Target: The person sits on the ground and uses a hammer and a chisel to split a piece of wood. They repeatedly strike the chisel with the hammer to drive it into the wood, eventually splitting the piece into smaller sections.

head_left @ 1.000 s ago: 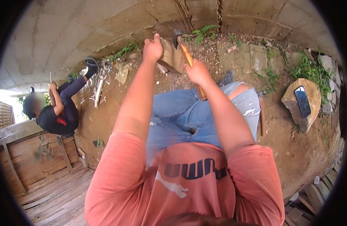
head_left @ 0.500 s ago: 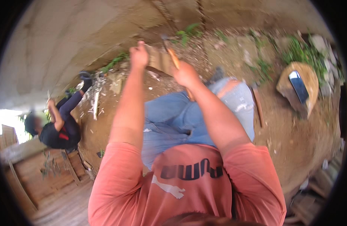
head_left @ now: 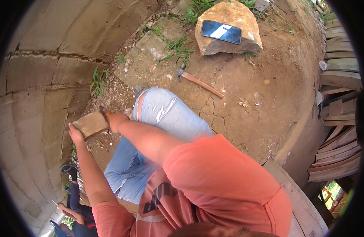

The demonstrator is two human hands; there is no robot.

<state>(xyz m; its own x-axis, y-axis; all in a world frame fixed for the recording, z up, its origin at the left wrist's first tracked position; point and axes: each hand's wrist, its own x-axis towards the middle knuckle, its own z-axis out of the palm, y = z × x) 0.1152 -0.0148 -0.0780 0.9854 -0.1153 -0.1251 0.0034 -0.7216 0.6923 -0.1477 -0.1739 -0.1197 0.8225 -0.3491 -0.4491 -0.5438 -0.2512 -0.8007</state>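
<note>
A light brown wooden block [head_left: 91,124] is held out in front of me at the left, above my bent legs' far side. My left hand [head_left: 75,133] grips its left edge, fingers round the side. Closed at the block's right end, my right hand [head_left: 115,119] holds a wooden-handled tool [head_left: 103,110]. Only a small dark part of that tool shows past the fingers, and its kind is hidden. The right hand lies against or very close to the block.
A claw hammer [head_left: 201,82] lies on the dirt beyond my knee. Farther off, a phone [head_left: 221,31] rests on a cut stump [head_left: 229,49]. A wall [head_left: 40,102] rises at the left. Another person [head_left: 77,213] sits at the lower left. Stacked boards [head_left: 340,158] line the right.
My view has swung to the right, so the stump, phone and hammer show more fully. The tool, which stood up beyond the right hand, is now mostly hidden by it.
</note>
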